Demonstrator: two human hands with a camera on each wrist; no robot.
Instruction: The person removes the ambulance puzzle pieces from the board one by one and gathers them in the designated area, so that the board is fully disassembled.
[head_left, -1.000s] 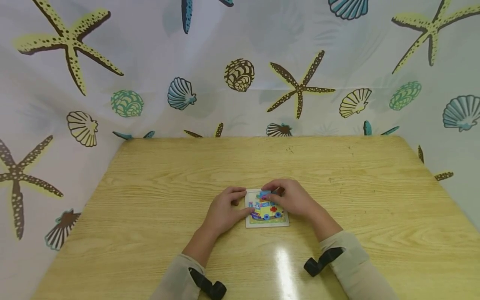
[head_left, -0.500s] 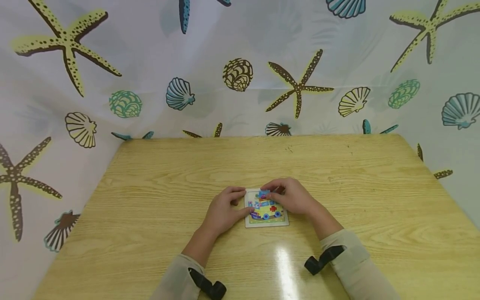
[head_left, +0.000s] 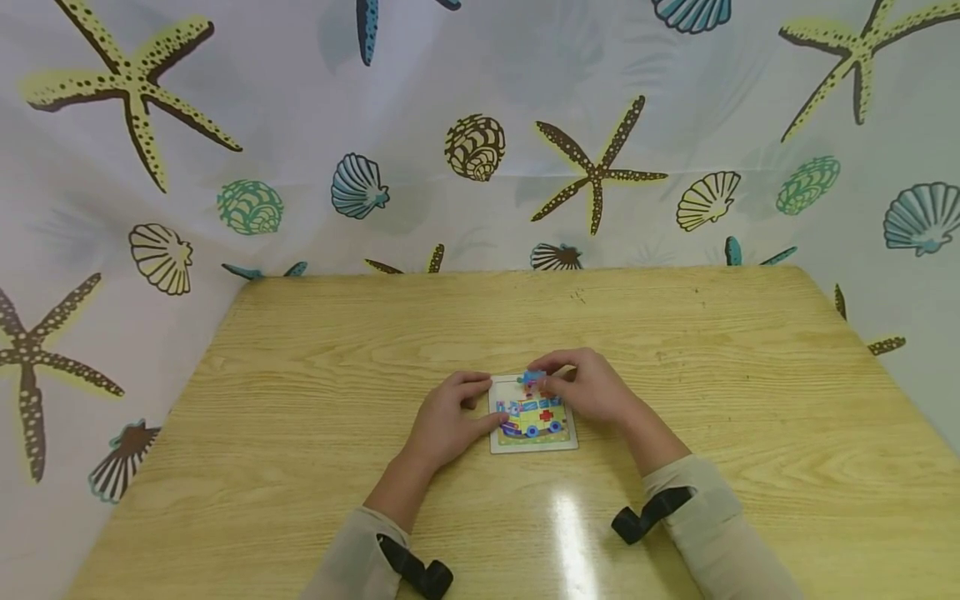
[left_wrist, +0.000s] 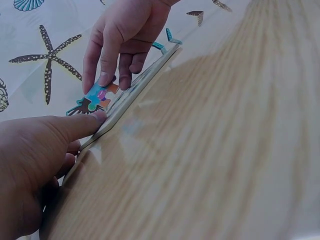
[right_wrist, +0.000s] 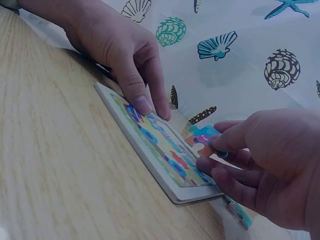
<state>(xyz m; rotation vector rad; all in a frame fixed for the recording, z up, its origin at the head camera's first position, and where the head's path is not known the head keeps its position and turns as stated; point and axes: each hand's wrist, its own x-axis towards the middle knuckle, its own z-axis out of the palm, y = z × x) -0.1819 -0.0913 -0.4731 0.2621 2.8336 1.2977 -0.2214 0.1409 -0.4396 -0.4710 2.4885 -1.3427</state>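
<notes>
A small square jigsaw puzzle board (head_left: 534,448) with a pale frame shows a yellow ambulance with a red cross. My left hand (head_left: 447,422) grips its left side, thumb on the picture and fingers at the frame edge. My right hand (head_left: 588,387) pinches a jigsaw piece (head_left: 532,380) between thumb and fingers over the board's far edge. In the right wrist view that blue, purple and orange piece (right_wrist: 202,136) stands tilted above the picture. The left wrist view shows the piece (left_wrist: 95,97) raised beyond my left thumb (left_wrist: 97,116).
The board lies on a wood-grain table (head_left: 360,333). Behind and beside it hangs a white cloth (head_left: 420,100) printed with starfish and shells. Black wrist cameras are strapped on both sleeves (head_left: 701,500).
My right hand has lifted the jigsaw piece up and slightly away from me, so more of the ambulance's upper part shows. My left hand keeps its grip on the board.
</notes>
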